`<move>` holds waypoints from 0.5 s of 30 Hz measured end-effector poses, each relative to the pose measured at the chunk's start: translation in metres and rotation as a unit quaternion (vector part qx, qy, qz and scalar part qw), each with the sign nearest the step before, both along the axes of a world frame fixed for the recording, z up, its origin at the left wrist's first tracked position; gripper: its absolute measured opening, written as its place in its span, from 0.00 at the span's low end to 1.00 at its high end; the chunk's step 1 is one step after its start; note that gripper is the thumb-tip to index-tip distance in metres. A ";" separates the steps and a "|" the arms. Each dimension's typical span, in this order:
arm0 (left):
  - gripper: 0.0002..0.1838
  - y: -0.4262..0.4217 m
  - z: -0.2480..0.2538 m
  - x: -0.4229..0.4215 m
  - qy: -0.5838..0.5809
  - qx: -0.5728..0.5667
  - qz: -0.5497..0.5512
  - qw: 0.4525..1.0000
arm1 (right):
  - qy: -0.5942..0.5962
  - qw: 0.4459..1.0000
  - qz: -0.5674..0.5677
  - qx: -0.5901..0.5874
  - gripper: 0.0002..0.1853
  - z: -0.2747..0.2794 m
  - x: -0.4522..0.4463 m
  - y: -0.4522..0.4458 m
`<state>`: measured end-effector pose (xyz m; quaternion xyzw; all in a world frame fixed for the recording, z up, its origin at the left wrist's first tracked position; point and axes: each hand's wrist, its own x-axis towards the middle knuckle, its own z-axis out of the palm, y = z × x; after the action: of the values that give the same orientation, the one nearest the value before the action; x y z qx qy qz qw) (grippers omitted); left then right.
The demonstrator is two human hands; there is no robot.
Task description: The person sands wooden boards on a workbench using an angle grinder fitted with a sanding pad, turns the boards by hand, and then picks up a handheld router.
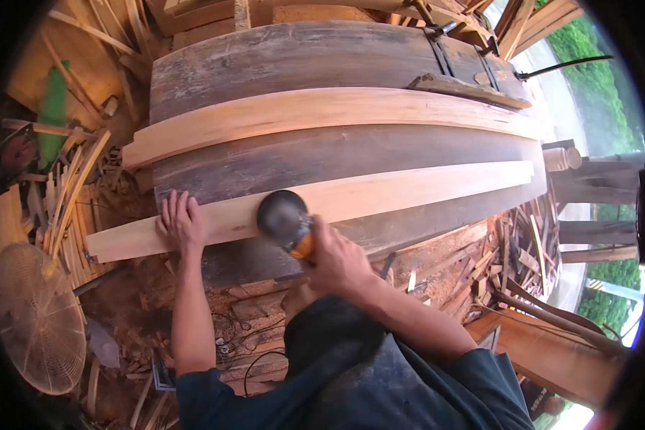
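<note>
A long pale board (380, 195) lies across the dark workbench (265, 161), its left end sticking out past the bench edge. My left hand (181, 221) presses on the board near that end, fingers spread slightly over its far edge. My right hand (335, 254) is closed round a power tool (283, 218) with a round dark head and a yellow-orange part. The tool's head rests over the middle-left of the board; its underside is hidden. Farther back, a second, wider pale board (301, 118) lies on the bench.
A rough wood strip (469, 92) and clamps (441, 32) are at the back right of the bench. A round fan (37, 319) stands at the lower left beside wood strips (72, 190). Scraps and shavings cover the ground. Timber beams (595, 179) are at right.
</note>
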<state>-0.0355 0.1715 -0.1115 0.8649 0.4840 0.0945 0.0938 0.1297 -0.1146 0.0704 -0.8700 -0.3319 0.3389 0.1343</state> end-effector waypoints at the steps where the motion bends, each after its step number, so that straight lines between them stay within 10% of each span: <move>1: 0.25 -0.002 0.003 0.003 0.000 -0.005 0.002 1.000 | -0.004 1.000 -0.028 -0.004 0.42 -0.001 0.008 -0.021; 15: 0.22 -0.008 0.006 0.008 -0.010 0.023 -0.067 0.997 | -0.076 0.927 -0.364 0.055 0.34 -0.010 0.114 -0.173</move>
<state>-0.0276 0.1638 -0.1051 0.8963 0.4216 0.1078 0.0854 0.2439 -0.2874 0.0603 -0.9453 -0.0196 0.1813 0.2706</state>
